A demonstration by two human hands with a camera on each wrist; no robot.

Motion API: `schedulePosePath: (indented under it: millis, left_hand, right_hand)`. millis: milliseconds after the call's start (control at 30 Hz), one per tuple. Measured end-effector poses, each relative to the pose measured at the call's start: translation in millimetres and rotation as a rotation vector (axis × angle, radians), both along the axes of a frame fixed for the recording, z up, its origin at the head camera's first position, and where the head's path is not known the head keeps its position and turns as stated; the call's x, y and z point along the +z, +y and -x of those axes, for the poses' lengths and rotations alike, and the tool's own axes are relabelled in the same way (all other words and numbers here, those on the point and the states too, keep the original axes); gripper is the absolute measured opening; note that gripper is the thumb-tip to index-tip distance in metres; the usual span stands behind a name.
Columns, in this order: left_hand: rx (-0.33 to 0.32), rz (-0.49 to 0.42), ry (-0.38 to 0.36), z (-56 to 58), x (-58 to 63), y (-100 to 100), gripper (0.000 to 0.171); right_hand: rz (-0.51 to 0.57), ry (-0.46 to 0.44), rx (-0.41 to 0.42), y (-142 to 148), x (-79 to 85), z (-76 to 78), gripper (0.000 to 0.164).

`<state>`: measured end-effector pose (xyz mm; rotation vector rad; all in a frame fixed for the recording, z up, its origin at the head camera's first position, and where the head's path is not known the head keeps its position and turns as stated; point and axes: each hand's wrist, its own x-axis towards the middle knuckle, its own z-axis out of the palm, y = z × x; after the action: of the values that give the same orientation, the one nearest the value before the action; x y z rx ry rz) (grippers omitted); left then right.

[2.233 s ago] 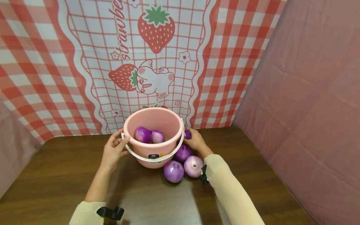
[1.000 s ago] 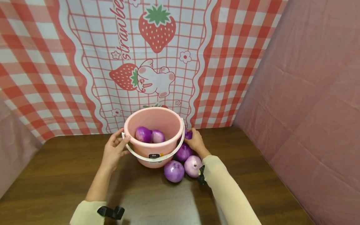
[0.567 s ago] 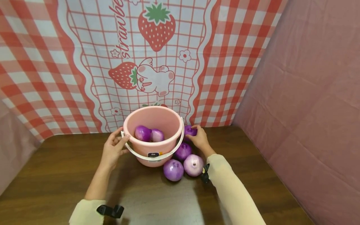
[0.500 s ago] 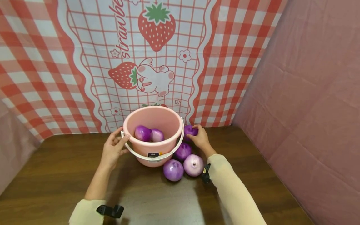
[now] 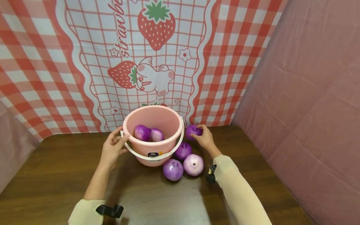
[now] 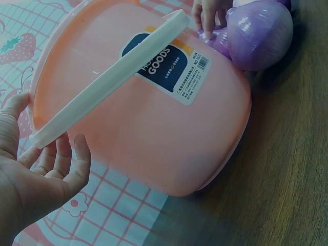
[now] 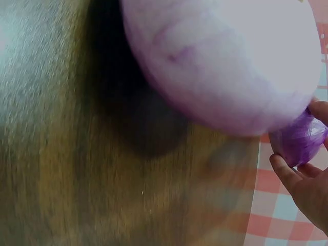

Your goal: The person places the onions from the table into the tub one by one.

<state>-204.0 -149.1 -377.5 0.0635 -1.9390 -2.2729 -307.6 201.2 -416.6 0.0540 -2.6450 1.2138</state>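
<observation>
A pink bucket [image 5: 146, 148] with a white handle [image 5: 171, 152] stands upright on the table. My left hand [image 5: 110, 151] holds its left rim, the thumb [image 6: 18, 105] at the edge and the fingers near the handle's end. Two purple onions, one dark [image 5: 142, 133] and one paler [image 5: 157, 135], lie inside. Right of the bucket, my right hand [image 5: 206, 139] grips a dark purple onion [image 5: 192, 132] between thumb and fingers. Three more sit closer to me: a dark onion [image 5: 183, 151], a pale onion [image 5: 193, 165] and a mid-purple onion [image 5: 173, 170].
The brown wooden table [image 5: 157, 200] carries everything. Behind the bucket hangs a red-and-white checked strawberry cloth [image 5: 225, 78], and a pink cloth [image 5: 303, 109] walls the right side. In the right wrist view the pale onion [image 7: 215, 56] looms close.
My right hand has moved right with the dark onion, drawing it out from behind the bucket's right side into fuller view. My left hand stays on the rim.
</observation>
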Motion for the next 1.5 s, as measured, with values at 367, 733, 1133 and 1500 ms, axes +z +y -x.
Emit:
schedulePosePath:
  millis: [367, 733, 1133, 1500]
  left_hand:
    - [0.000, -0.003, 0.006, -1.9, -0.8, 0, 0.052]
    - [-0.007, -0.019, 0.007, -2.8, -1.6, 0, 0.054]
    - [-0.005, -0.031, 0.021, -2.0, -5.0, 0, 0.054]
    - [0.000, -0.017, 0.011, -0.6, -2.2, 0, 0.054]
  right_hand:
    - [0.053, 0.000, 0.012, 12, 8.2, -6.8, 0.048]
    - [0.024, -0.003, 0.018, 21, 22.4, -11.9, 0.049]
    - [0.119, -0.028, 0.021, 23, 45.5, -14.0, 0.052]
    - [0.173, 0.002, 0.053, 21, 70.0, -18.0, 0.052]
